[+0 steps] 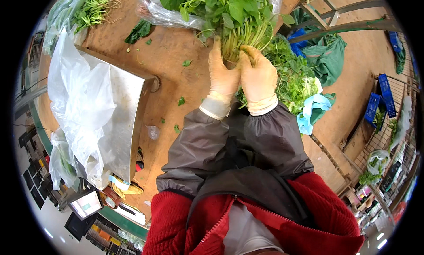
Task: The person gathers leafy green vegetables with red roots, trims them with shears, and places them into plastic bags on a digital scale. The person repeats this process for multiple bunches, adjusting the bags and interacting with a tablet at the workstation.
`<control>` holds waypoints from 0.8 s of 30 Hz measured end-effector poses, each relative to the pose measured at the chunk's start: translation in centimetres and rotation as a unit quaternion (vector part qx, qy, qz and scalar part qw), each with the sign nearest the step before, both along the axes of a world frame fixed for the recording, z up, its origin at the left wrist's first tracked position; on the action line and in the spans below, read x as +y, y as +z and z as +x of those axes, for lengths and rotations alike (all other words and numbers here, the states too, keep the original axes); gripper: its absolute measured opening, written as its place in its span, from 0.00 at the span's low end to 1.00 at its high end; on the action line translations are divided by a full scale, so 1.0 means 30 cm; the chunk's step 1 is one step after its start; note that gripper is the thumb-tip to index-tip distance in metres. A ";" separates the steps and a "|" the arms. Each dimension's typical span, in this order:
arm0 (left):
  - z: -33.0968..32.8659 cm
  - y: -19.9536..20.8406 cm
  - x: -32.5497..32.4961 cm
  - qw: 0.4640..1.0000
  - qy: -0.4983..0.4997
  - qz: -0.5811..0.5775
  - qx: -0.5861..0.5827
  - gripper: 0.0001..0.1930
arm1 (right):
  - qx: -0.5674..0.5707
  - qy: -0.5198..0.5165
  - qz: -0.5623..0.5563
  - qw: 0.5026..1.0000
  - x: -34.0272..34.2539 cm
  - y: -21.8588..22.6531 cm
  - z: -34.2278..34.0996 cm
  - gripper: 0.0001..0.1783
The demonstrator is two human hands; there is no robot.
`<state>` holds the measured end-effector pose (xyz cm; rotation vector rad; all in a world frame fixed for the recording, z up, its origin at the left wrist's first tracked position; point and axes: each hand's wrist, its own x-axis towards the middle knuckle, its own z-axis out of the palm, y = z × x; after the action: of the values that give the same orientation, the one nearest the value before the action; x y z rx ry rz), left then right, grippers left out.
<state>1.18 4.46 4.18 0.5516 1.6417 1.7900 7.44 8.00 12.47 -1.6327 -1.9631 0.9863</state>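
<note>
Both of my hands wear tan rubber gloves and grey sleeve covers over a red jacket. My left hand point(223, 76) and my right hand point(258, 76) are closed side by side around the pale stems of a bunch of leafy greens point(232, 12). The bunch points away from me, its broad leaves spreading over a clear plastic bag point(154, 12) on the brown wooden table point(172, 60). Small torn leaf bits lie scattered on the wood to the left of my hands.
A steel weighing scale point(121, 118) with white plastic bags point(79, 96) piled on it stands at the left. More bagged greens point(84, 7) lie far left. A heap of fine-leaved herbs point(293, 80) and blue plastic sit right of my hands. Blue crates point(380, 100) stand on the floor at right.
</note>
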 end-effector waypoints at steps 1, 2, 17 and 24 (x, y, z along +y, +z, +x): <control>0.001 -0.004 -0.002 1.000 0.000 -0.003 0.006 0.44 | 0.022 -0.016 -0.020 0.999 0.001 -0.003 -0.011 0.15; 0.001 -0.008 -0.001 1.000 0.002 -0.003 0.008 0.44 | 0.046 -0.032 -0.039 0.998 0.004 -0.007 -0.022 0.16; -0.009 -0.010 -0.006 1.000 -0.028 -0.006 0.013 0.47 | 0.383 -0.094 -0.187 0.900 -0.001 -0.066 0.025 0.14; -0.033 0.009 -0.017 0.988 -0.055 -0.065 0.129 0.49 | 0.490 -0.017 -0.176 0.854 0.001 0.033 0.114 0.12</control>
<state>0.19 3.96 4.44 0.8256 1.8464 1.5713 10.87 8.03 13.46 -0.9361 -1.0766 1.7753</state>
